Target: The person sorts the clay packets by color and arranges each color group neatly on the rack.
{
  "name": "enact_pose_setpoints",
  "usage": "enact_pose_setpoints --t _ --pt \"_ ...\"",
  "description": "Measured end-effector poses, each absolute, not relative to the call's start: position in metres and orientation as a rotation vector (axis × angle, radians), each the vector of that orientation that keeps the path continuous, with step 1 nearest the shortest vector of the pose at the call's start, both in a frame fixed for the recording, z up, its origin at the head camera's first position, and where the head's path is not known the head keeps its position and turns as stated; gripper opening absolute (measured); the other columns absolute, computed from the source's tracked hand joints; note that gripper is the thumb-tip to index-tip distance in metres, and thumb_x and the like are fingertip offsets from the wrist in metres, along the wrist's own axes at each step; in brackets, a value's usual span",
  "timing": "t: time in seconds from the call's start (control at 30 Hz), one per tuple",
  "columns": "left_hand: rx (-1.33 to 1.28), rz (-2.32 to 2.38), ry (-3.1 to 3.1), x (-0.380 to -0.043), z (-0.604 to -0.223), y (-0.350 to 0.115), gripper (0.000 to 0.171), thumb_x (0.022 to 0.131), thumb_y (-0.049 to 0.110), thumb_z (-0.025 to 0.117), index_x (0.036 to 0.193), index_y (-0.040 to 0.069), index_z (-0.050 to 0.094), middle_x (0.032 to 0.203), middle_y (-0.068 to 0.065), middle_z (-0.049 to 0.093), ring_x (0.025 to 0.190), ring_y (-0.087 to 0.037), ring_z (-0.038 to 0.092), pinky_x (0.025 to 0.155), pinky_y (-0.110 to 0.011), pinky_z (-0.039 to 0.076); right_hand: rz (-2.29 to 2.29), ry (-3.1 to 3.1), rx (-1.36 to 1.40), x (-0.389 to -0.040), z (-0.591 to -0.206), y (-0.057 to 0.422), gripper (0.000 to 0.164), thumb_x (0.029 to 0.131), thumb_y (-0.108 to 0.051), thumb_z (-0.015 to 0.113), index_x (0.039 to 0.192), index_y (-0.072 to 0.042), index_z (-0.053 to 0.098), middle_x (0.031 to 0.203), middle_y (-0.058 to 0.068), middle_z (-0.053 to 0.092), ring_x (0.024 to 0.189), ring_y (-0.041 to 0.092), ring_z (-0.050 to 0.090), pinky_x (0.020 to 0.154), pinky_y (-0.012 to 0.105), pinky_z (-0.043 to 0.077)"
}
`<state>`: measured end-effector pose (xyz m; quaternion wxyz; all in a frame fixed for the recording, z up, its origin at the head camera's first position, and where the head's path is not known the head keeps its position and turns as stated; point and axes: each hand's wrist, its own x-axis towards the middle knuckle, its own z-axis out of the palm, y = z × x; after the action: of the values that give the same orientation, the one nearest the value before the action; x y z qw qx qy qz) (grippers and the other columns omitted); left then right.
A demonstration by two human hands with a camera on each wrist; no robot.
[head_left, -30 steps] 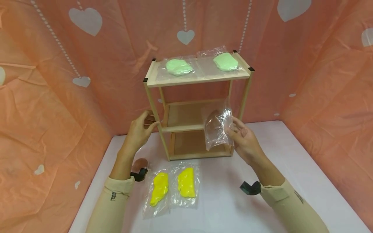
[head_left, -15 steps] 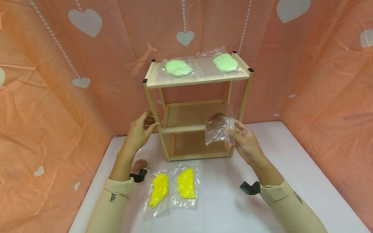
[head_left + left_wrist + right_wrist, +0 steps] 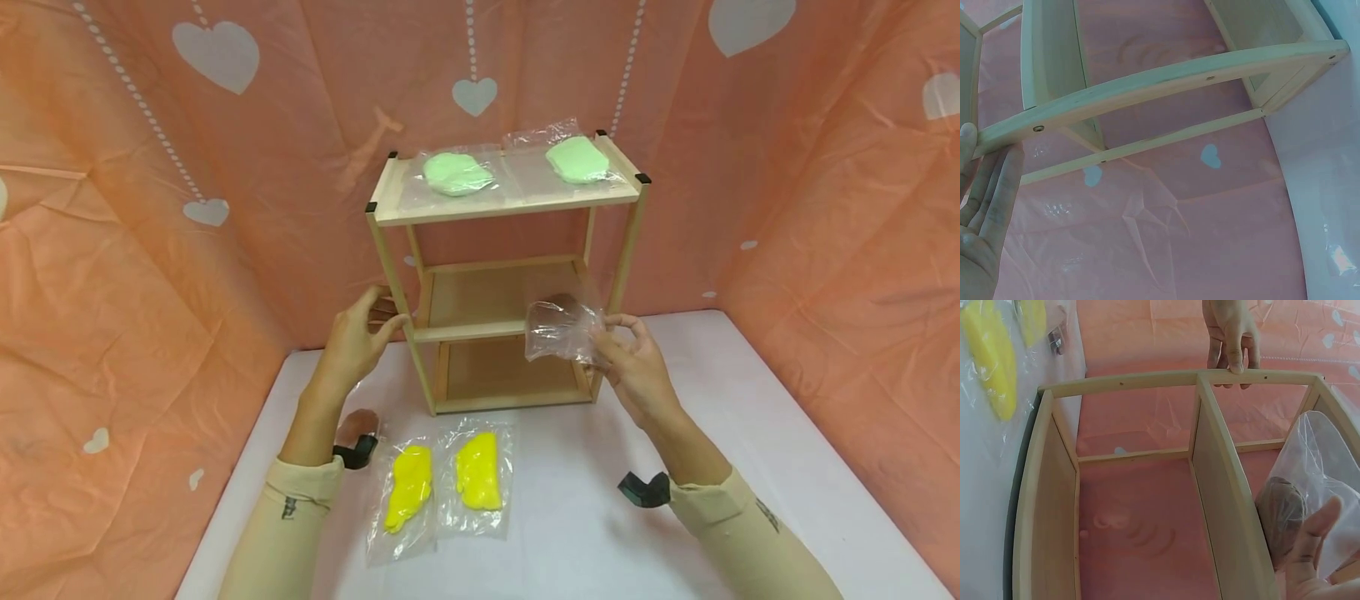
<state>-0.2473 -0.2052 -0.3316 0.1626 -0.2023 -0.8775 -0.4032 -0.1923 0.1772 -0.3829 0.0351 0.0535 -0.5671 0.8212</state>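
Observation:
My left hand (image 3: 358,333) holds the front left post of a three-tier wooden shelf (image 3: 468,333), its thumb on one side and fingers on the other. In the right wrist view, that left hand (image 3: 1232,337) is across the frame at the post. My right hand (image 3: 633,362) pinches the edge of a clear plastic bag (image 3: 551,333) at the right end of the middle tier. A brown lump (image 3: 1282,512) shows inside this bag in the right wrist view, low against the middle board. Two bags with pale green lumps (image 3: 456,173) lie on the top tier.
On the white table in front of the shelf lie two clear bags with flat yellow lumps (image 3: 480,471). Another brown lump (image 3: 358,427) in clear plastic is beside them, partly behind the left wrist camera (image 3: 356,452). A peach curtain (image 3: 300,167) with hearts surrounds the table.
The bag in my right hand has sunk and tipped flatter onto the middle tier; its upright top has come down. My left hand keeps its place on the post.

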Motion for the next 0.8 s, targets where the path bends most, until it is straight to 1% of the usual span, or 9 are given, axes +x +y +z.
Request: enact_pose_setpoints --t 0.07,0.17,0.27,0.33,0.4,0.47,0.57,0.63,0.8 --pt "-0.576 -1.154 -2.504 -0.247 -0.331 -0.205 0.036 0.101 0.007 0.075 0.133 -0.003 0.062 0.12 -0.025 0.075 0.114 -0.041 0.072 0.1 -0.058 0.059 2.504 -1.759 0.174 -0.189 -0.382 0.177 0.024 0.113 -0.016 0.057 0.129 -0.015 0.04 0.101 -0.004 0.075 0.082 0.01 0.071 0.074 0.025 0.061" --pt "-0.574 -1.156 -2.503 -0.248 -0.331 -0.205 0.036 0.101 0.006 0.075 0.134 -0.003 0.062 0.12 -0.025 0.075 0.114 -0.041 0.072 0.1 -0.057 0.06 2.43 -1.795 0.216 -0.184 -0.382 0.177 0.032 0.113 -0.018 0.058 0.137 -0.018 0.037 0.105 -0.001 0.074 0.084 0.013 0.072 0.078 0.026 0.062" --pt "-0.568 -1.155 -2.507 -0.248 -0.331 -0.205 0.036 0.102 0.007 0.075 0.134 -0.002 0.062 0.121 -0.025 0.075 0.115 -0.04 0.072 0.099 -0.056 0.06 2.294 -1.861 0.302 -0.18 -0.383 0.175 0.049 0.109 -0.011 0.063 0.147 -0.019 0.033 0.105 0.003 0.075 0.081 0.016 0.075 0.081 0.027 0.063" --pt "-0.562 -1.155 -2.512 -0.248 -0.331 -0.205 0.036 0.102 0.007 0.075 0.134 -0.002 0.062 0.121 -0.025 0.075 0.115 -0.04 0.072 0.099 -0.056 0.06 2.211 -1.897 0.357 -0.177 -0.385 0.174 0.059 0.106 -0.004 0.067 0.152 -0.017 0.032 0.106 0.007 0.074 0.081 0.017 0.077 0.082 0.028 0.064" --pt "-0.558 -1.156 -2.515 -0.248 -0.331 -0.205 0.035 0.102 0.007 0.074 0.134 -0.002 0.062 0.121 -0.025 0.075 0.115 -0.04 0.072 0.1 -0.056 0.06 2.146 -1.921 0.391 -0.175 -0.386 0.173 0.064 0.101 0.001 0.071 0.153 -0.013 0.036 0.111 0.01 0.073 0.088 0.017 0.078 0.081 0.029 0.066" --pt "-0.556 -1.156 -2.517 -0.248 -0.331 -0.205 0.035 0.102 0.007 0.074 0.133 -0.002 0.062 0.121 -0.025 0.075 0.116 -0.04 0.072 0.1 -0.056 0.06 2.12 -1.929 0.406 -0.174 -0.388 0.172 0.064 0.098 0.006 0.074 0.151 -0.008 0.041 0.118 0.014 0.07 0.096 0.019 0.079 0.082 0.034 0.067" --pt "-0.554 -1.158 -2.519 -0.248 -0.331 -0.205 0.035 0.102 0.007 0.074 0.133 -0.002 0.062 0.121 -0.025 0.074 0.116 -0.041 0.072 0.1 -0.056 0.06 2.075 -1.941 0.41 -0.173 -0.391 0.17 0.058 0.095 0.01 0.076 0.145 0.002 0.049 0.127 0.019 0.066 0.106 0.02 0.077 0.083 0.039 0.067" --pt "-0.55 -1.158 -2.524 -0.248 -0.331 -0.205 0.035 0.102 0.007 0.074 0.134 -0.002 0.061 0.121 -0.025 0.074 0.116 -0.04 0.072 0.1 -0.056 0.06 2.047 -1.952 0.411 -0.174 -0.392 0.17 0.053 0.093 0.011 0.077 0.141 0.006 0.052 0.13 0.022 0.064 0.109 0.019 0.075 0.086 0.037 0.066" --pt "-0.55 -1.16 -2.528 -0.248 -0.331 -0.205 0.036 0.102 0.007 0.074 0.135 -0.002 0.061 0.121 -0.025 0.074 0.116 -0.04 0.072 0.101 -0.055 0.06 1.975 -1.985 0.407 -0.175 -0.394 0.17 0.048 0.092 0.011 0.078 0.135 0.01 0.057 0.138 0.025 0.06 0.119 0.01 0.07 0.092 0.028 0.062"
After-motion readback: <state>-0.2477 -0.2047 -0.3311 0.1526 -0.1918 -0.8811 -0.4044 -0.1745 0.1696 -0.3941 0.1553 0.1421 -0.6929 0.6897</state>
